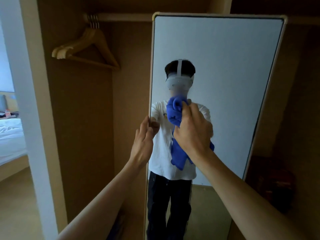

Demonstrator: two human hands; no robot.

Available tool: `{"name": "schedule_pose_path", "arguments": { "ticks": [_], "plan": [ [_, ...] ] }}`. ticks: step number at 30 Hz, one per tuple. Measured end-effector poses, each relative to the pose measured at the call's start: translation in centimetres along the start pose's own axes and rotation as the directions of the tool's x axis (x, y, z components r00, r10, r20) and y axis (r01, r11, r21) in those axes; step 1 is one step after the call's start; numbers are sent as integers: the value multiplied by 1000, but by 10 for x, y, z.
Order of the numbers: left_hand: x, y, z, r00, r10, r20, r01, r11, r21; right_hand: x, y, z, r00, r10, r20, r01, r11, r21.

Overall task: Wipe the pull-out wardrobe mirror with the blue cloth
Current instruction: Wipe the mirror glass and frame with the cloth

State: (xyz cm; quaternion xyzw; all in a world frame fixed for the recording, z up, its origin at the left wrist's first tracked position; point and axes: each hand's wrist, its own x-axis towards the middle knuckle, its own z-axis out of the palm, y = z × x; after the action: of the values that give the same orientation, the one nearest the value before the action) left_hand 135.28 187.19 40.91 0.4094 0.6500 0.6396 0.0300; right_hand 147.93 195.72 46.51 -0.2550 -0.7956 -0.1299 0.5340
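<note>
Two hands meet the pull-out mirror (pixel 225 66): my right hand (pixel 194 130) grips the bunched blue cloth (pixel 174 110) against the mirror's middle, my left hand (pixel 142 141) curls its fingers round the mirror's left edge, and I judge the wiping under way, top and bottom likely left to do.

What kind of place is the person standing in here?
Probably a hotel room or bedroom, at an open wardrobe: wooden hangers hang inside it, a pull-out mirror stands before the person, and a bed with white bedding shows at far left.
</note>
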Motion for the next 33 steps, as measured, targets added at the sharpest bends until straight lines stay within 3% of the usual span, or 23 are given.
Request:
{"name": "schedule_pose_path", "arguments": {
  "ticks": [4, 14, 17, 21, 27, 33],
  "plan": [
    [-1, 3, -5, 999, 17, 40, -12, 991, -135, 0, -20, 8, 987, -83, 141, 75, 995, 61],
    [-7, -9, -16, 989, -82, 122, 106, 973, -205, -10, -28, 4, 889, -319, 329, 336, 942, 4],
    [-10, -16, -18, 987, -90, 135, 115, 974, -195, -5, -20, 1, 857, -367, 361, 421, 903, -82],
    [-14, -22, -19, 983, -65, 172, 98, 977, -187, 0, -21, 0, 868, -365, 337, 440, 880, -180],
    [-16, -28, -20, 980, -60, 189, 106, 964, -246, -46, -25, 17, 849, -385, 363, 452, 884, -119],
    [-17, -38, -19, 976, -67, 206, 119, 961, -250, -94, -26, 30, 791, -345, 506, 437, 897, -71]
  ]
}}
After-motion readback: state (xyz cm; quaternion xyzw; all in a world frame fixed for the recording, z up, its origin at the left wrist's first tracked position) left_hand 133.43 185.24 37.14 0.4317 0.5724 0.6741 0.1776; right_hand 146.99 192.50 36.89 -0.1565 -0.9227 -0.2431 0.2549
